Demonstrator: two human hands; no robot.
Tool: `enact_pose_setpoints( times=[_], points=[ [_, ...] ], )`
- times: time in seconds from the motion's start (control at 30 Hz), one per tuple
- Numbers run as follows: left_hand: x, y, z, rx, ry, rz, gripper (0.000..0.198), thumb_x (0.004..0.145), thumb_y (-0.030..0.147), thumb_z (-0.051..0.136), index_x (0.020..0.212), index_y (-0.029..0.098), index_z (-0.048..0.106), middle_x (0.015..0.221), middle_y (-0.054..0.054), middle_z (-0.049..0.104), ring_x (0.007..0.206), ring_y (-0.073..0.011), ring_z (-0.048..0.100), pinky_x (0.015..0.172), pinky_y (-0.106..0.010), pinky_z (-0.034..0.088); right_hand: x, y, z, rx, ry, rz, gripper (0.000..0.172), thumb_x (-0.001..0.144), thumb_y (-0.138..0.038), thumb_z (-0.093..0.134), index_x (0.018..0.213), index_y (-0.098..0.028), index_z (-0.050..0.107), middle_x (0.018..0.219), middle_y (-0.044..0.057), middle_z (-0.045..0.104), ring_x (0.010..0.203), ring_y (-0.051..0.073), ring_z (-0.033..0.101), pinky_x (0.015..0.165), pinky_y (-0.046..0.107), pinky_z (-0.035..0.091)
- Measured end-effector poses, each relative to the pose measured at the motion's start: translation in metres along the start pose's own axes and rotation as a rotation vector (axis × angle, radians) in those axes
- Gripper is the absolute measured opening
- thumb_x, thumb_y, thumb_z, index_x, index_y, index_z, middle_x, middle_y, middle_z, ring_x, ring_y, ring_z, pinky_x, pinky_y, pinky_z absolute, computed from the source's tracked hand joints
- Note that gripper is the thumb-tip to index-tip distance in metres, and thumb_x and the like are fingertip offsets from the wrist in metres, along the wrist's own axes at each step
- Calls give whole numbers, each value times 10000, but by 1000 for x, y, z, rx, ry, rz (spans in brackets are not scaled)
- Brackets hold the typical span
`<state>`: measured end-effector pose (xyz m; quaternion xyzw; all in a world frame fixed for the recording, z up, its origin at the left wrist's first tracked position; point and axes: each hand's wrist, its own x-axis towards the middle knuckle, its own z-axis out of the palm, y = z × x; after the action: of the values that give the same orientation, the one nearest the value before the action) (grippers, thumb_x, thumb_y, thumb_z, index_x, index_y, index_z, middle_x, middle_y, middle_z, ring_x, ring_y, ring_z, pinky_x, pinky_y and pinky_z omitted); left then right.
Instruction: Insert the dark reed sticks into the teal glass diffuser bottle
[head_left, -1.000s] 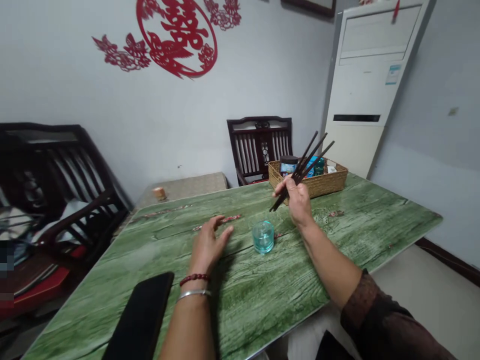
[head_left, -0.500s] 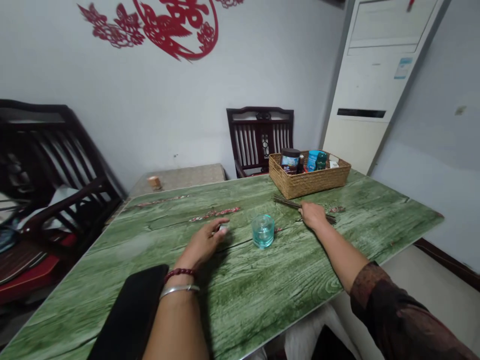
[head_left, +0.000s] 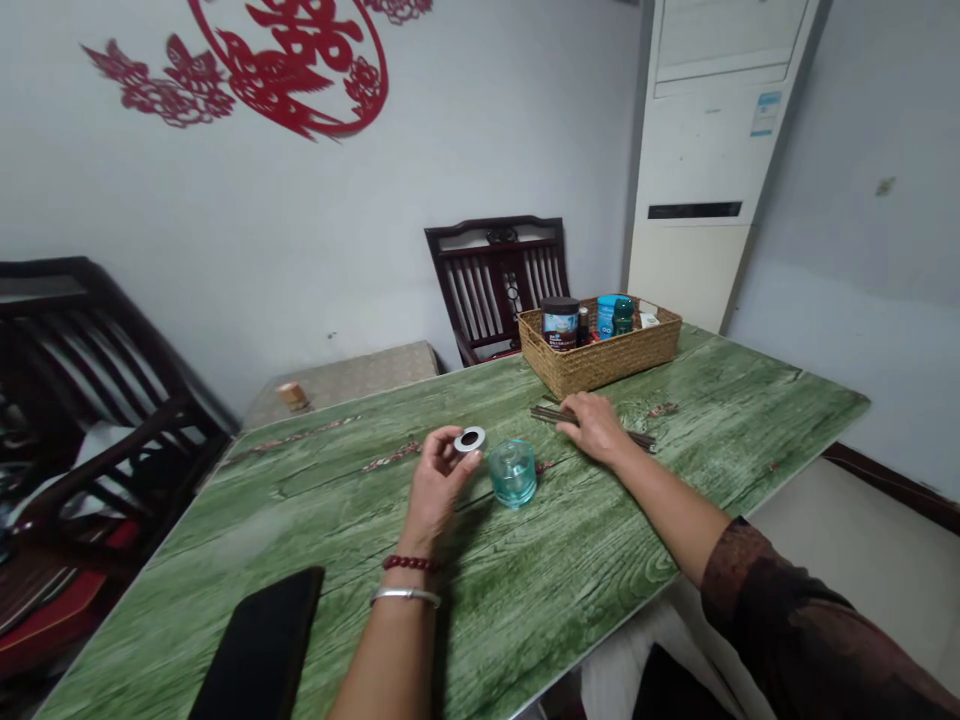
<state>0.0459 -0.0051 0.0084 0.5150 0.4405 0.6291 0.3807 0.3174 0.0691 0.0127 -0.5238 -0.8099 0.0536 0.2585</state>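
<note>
My left hand (head_left: 442, 478) is closed, thumb and fingers pinching the edge of a white ring-shaped cap (head_left: 480, 434) with a dark round centre, held tilted toward me. Just right of it stands a small light-blue glass jar (head_left: 513, 476), upright and see-through, on the green table. My right hand (head_left: 594, 424) is palm down with its fingers bent over a bundle of thin dark sticks (head_left: 550, 413) lying on the table. The stick ends stick out on both sides of this hand; its fingertips are partly hidden.
A wicker basket (head_left: 609, 373) holding jars and bottles sits at the back of the green wood-grain table (head_left: 315, 540). A black phone-like slab (head_left: 259, 640) lies at the near left. Dark wooden chairs stand behind and to the left; a small wooden cylinder (head_left: 291, 394) rests beyond the table.
My left hand has turned and moved right toward the glass jar, bringing the white cap into clear view. My right hand stays over the sticks. The camera view has shifted slightly right.
</note>
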Motion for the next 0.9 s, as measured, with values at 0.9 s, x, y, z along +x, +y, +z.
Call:
enact_pose_setpoints(
  times=[0.9],
  points=[
    [-7,1,11,347,-235,60,605,807,551,789,1298,209,699,1315,-117,717,1250,-306,665,1102,-437,503,-5,-63,54,694,-263,-90,699,620,-407,977,1201,-221,635,1042,18,745,1000,251,709,844,322,514]
  ],
)
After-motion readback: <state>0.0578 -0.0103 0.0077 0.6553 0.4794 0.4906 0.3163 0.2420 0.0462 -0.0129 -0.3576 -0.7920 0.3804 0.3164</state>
